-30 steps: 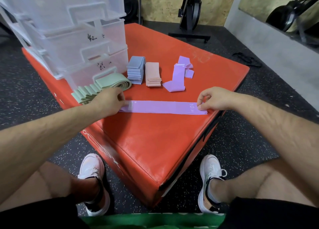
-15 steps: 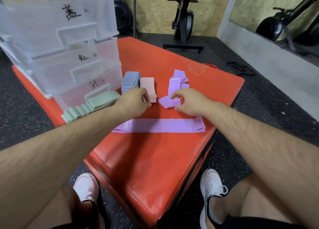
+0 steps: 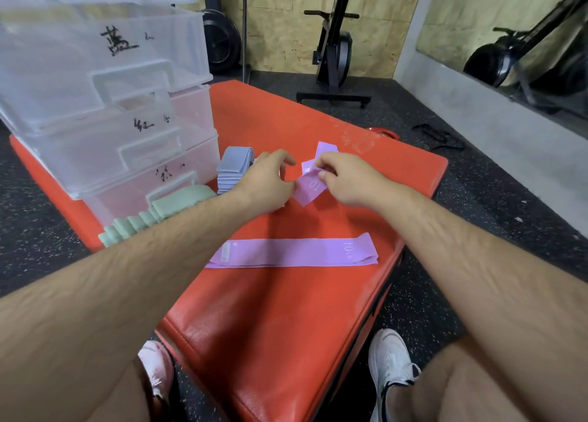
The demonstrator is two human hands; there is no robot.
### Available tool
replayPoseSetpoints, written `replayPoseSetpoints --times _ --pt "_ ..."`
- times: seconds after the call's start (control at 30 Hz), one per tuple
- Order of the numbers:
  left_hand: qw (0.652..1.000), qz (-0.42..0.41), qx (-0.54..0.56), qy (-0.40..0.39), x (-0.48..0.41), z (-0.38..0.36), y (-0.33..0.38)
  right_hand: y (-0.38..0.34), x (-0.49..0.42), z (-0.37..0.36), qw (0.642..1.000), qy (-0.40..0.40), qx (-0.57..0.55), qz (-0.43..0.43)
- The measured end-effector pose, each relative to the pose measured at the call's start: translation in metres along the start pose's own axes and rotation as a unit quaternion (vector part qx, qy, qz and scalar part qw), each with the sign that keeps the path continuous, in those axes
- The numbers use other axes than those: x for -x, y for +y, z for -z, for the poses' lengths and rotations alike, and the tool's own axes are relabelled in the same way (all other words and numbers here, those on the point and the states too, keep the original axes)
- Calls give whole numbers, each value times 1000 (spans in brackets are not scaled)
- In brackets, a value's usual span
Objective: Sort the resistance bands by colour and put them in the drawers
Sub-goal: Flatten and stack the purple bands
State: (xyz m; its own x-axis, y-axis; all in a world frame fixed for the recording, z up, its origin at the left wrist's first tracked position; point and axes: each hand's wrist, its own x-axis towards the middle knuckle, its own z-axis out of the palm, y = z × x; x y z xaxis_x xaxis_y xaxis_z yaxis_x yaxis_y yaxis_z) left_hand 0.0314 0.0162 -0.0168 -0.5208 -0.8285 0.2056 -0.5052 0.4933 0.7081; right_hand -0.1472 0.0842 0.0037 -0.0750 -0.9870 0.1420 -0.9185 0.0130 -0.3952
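Both hands meet over the far middle of the red padded box point(image 3: 286, 310), working on a folded purple band point(image 3: 310, 189) marked "10". The right hand point(image 3: 348, 180) has a narrow grip: thumb and forefinger pinch the band's upper edge, and the band hangs tilted, its lower corner pointing down at the box. The left hand point(image 3: 267, 180) has curled fingers, and its thumb tip touches the band's left corner. Its own knuckles hide the underside, so I cannot tell whether its grip closes on the fabric.

Just behind the hands lie more loose purple bands point(image 3: 327, 148). A flat purple band point(image 3: 292, 253), printed "10 LB", lies stretched crosswise nearer the person, close to the box's front right edge and well apart from the hands.

A stack of blue bands point(image 3: 234, 170) stands left of the left hand, its top band curving over the pile. The green bands point(image 3: 159, 211) lie fanned out in a row by the left forearm, against the front of the lowest drawer.

The clear plastic drawers point(image 3: 127, 103) stand stacked on the left part of the box, each front bearing a handwritten black label and a moulded handle.

A white shoe point(image 3: 389, 361) and a pinkish shoe point(image 3: 157, 367) rest on the speckled black floor point(image 3: 477, 199) either side of the box's near corner. An exercise machine point(image 3: 334, 49) stands by the chipboard wall.
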Motion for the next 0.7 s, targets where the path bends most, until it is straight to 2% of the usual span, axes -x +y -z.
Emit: replayPoseSetpoints --times 0.2,0.4,0.53,0.7 --pt "989 37 141 29 7 6 22 -4 18 27 993 41 -109 0" --pt "975 46 218 7 19 12 34 -4 26 32 992 37 -118 -17" --pt "976 56 207 -21 24 8 35 -9 28 33 991 39 -128 -27" --pt "989 38 137 28 26 11 36 -9 26 32 993 18 -114 -38"
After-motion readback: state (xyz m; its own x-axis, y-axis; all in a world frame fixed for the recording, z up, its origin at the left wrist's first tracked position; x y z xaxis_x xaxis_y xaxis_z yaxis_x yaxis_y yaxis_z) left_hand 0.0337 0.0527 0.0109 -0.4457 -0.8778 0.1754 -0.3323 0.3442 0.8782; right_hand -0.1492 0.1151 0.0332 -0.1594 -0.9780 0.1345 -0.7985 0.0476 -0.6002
